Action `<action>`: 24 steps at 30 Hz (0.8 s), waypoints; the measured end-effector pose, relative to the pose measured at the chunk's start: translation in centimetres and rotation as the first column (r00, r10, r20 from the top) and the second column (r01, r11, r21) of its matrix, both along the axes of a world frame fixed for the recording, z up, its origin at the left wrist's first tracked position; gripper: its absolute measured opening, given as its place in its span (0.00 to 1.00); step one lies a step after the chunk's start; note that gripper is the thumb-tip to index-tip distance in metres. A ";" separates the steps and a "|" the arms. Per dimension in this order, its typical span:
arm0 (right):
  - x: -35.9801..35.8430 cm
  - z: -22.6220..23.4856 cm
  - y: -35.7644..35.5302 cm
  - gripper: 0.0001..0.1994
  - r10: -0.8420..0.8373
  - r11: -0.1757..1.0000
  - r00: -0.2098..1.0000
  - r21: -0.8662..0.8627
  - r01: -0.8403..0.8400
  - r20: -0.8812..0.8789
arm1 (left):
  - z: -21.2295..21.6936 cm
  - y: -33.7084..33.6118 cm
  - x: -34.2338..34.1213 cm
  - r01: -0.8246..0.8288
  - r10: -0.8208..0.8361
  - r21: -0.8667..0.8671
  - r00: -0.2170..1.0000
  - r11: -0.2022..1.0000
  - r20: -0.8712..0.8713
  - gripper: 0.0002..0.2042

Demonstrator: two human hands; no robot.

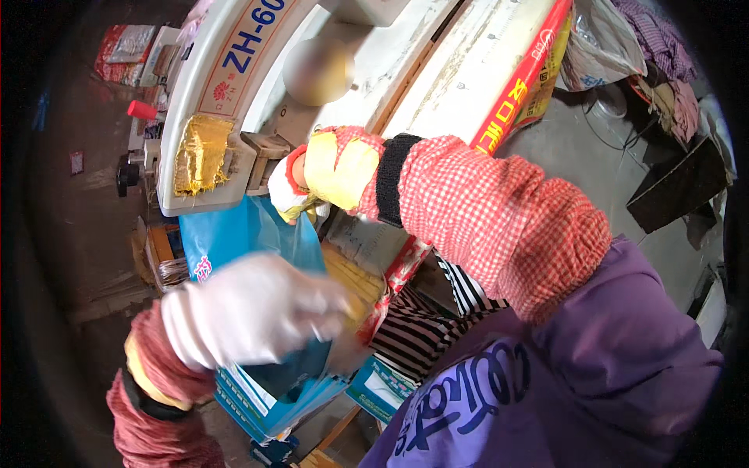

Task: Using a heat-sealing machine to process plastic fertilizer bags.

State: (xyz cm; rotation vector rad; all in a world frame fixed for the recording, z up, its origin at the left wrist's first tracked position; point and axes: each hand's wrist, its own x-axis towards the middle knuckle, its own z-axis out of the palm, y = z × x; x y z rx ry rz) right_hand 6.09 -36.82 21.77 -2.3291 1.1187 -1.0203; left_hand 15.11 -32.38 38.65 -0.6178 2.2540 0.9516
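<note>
Blue plastic bag [253, 234] under the white machine [222, 86], with work part done

The bag hangs just below the low end of the machine, tall and shiny, in front of the person. The machine's end has a yellow tape patch [204, 156] on it, and a small brownish block [267, 156] sits right beside it.

The right hand [292, 187] is up by that block, next to the top of the bag. It wears a white and yellow glove, and its fingers look curled. I cannot tell if they pinch the bag. The left hand [250, 312], in a white glove, is lower down, over the front of the bag. It is blurry (it looks quick), so I cannot tell if its fingers are apart or gripping.

How far along is it? I would say somewhere in the middle. The bag is already up at the machine, and both hands are near it. That part looks done. Its top edge is partly hidden, so I can't say if anything is finished there. Some work with the bag seems left, since neither hand is clear of it.

Blue-and-white printed layers [246, 409] show near the bottom, and a black-and-white striped cloth [413, 335] lies by the purple top [624, 335].
</note>
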 end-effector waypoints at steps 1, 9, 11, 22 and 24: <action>0.6 -0.5 -0.1 0.07 -0.010 0.999 0.999 -0.040 0.011 0.038 | 0.3 -0.5 -0.1 -0.104 0.095 -0.045 0.982 0.994 -0.165 0.10; 2.6 -1.8 0.5 0.04 -0.073 0.969 0.964 -0.211 0.129 0.255 | 5.4 7.0 0.0 0.081 -0.170 0.149 0.504 0.985 0.847 0.17; 2.3 -1.0 1.3 0.06 -0.070 0.984 0.964 -0.139 0.109 0.256 | 5.3 9.3 -0.7 0.228 -0.242 0.128 0.595 0.965 0.766 0.13; 13.8 -4.7 5.7 0.08 -0.410 0.910 0.887 -0.163 0.382 -0.210 | -2.9 8.7 -4.0 0.408 -0.460 0.221 0.714 0.886 0.527 0.16; 15.2 -6.4 5.2 0.09 -0.409 0.912 0.899 -0.040 0.408 -0.157 | -2.4 6.6 -3.6 0.386 -0.371 0.143 0.620 0.911 0.692 0.21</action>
